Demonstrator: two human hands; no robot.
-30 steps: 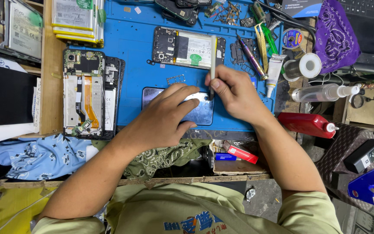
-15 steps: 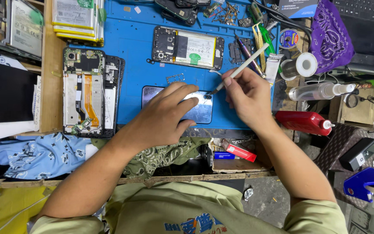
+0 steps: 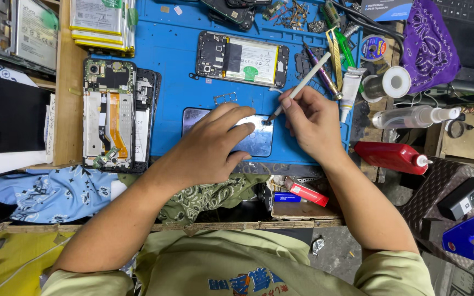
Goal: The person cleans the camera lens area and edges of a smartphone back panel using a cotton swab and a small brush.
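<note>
A shiny phone back cover (image 3: 259,141) lies flat on the blue work mat (image 3: 176,60). My left hand (image 3: 215,145) presses down on it, fingers spread across its top. My right hand (image 3: 311,120) grips a thin white pen-like tool (image 3: 303,85), held slanted, with its dark tip touching the cover's upper right corner. An opened phone with its battery showing (image 3: 242,57) rests just beyond the cover on the mat.
A dismantled phone frame (image 3: 111,112) lies at the mat's left edge. Spare batteries (image 3: 100,22) are stacked at the back left. A red bottle (image 3: 390,156), a clear bottle (image 3: 407,116), a tape roll (image 3: 397,82), a purple cloth (image 3: 429,44) and a blue cloth (image 3: 50,192) surround the mat.
My right hand lifted off the cover, swung the white tool up and out, then brought its tip down onto the cover's upper right corner. My left hand stayed pressed on the cover.
</note>
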